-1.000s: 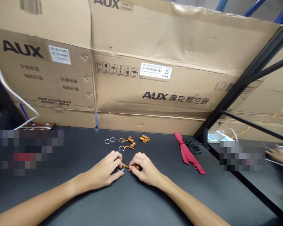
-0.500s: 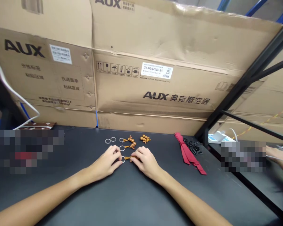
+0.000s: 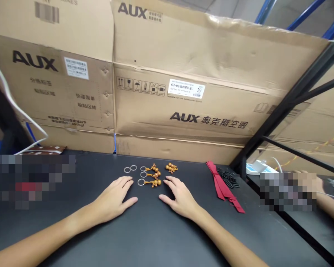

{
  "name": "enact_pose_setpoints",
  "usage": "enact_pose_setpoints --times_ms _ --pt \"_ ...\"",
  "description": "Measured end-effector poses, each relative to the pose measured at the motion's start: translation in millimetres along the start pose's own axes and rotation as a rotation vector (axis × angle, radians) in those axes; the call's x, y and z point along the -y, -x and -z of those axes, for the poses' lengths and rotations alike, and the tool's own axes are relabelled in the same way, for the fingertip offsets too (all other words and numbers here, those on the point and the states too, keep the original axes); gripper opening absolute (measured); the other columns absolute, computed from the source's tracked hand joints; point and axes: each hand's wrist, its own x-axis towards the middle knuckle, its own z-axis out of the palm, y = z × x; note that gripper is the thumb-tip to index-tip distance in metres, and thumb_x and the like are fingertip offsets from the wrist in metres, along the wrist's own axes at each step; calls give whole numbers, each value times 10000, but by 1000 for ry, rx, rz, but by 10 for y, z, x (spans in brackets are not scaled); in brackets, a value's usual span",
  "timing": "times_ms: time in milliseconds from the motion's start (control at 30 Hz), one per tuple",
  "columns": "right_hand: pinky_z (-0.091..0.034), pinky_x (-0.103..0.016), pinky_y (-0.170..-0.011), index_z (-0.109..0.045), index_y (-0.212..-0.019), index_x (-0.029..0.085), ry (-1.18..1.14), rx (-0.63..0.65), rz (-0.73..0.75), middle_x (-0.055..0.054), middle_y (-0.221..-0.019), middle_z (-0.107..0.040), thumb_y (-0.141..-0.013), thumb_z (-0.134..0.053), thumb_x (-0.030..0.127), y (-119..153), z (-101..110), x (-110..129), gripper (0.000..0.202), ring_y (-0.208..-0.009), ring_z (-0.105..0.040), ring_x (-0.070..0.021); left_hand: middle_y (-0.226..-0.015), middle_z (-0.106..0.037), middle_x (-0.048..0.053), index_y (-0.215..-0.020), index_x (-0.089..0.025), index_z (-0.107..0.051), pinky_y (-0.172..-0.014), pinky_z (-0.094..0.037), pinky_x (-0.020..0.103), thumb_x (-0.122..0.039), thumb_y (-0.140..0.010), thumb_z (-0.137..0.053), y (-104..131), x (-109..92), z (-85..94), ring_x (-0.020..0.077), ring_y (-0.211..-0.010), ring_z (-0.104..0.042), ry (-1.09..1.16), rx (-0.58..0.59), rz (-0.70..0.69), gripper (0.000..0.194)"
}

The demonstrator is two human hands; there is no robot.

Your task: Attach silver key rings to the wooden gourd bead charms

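My left hand [image 3: 117, 198] rests open on the black table, fingers apart, holding nothing. Opposite it, my right hand [image 3: 180, 198] is open too, its fingertips just right of the nearest keychain [image 3: 156, 183]. That keychain has a silver ring [image 3: 141, 182] on an orange cord with golden beads. Just beyond it lie a middle keychain [image 3: 157, 174] and a far one [image 3: 155, 168], each with its ring to the left. Two loose silver rings [image 3: 127, 170] sit beyond my left hand. Past my right fingertips is a small pile of golden beaded pieces [image 3: 171, 167].
Red ribbons [image 3: 224, 185] and black clasps or loops [image 3: 228, 178] lie at the right. Cardboard [image 3: 183, 104] stands behind the table [image 3: 144, 237]. A black metal frame [image 3: 284, 100] slants up on the right, with another person's arm [image 3: 330, 204] beyond it.
Both hands have let go of the nearest keychain, drawn apart and opened. This keychain now lies closer to the other two, with its ring further left. The view has shifted slightly.
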Motion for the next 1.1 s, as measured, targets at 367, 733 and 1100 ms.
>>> enact_pose_setpoints --times_ms 367,733,1100 --pt "-104 -445 -1216 -225 -1526 141 0 253 32 -103 -1595 -129 -957 -328 612 10 79 29 746 -1479 -116 -246 -1540 -315 69 -1477 -248 -378 -1165 -270 472 -604 -937 -423 -34 23 77 300 -1408 -329 -18 176 -75 648" --pt "-119 -451 -1215 -242 -1521 127 0 228 46 -125 -1588 -163 -971 -305 602 4 67 38 729 -1475 -139 -249 -1536 -326 84 -1472 -234 -388 -1157 -268 499 -594 -937 -431 -47 20 79 307 -1405 -336 -35 175 -82 646" --pt "-138 -466 -1206 -273 -1511 138 -15 205 44 -133 -1582 -206 -979 -301 588 -5 54 27 698 -1469 -173 -254 -1517 -387 93 -1406 -227 -485 -1140 -314 496 -580 -919 -488 -58 69 24 317 -1398 -346 -24 77 -62 601"
